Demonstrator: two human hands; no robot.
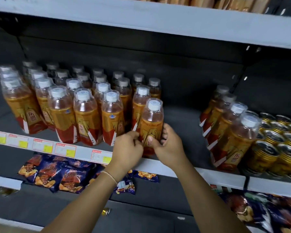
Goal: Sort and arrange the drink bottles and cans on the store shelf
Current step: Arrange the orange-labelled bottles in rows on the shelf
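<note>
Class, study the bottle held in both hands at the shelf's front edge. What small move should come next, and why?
Probably nudge the held bottle slightly left, flush with the front-row bottle. The left hand and right hand both grip it, it sits apart from that row at the front edge, and bare shelf lies to its right.

Grey metal shelves (158,19) run across a dark back panel (175,61) in dim light. Yellow-marked price tags (65,149) line the middle shelf's front edge; blue snack bags (57,175) lie on the shelf below.
</note>
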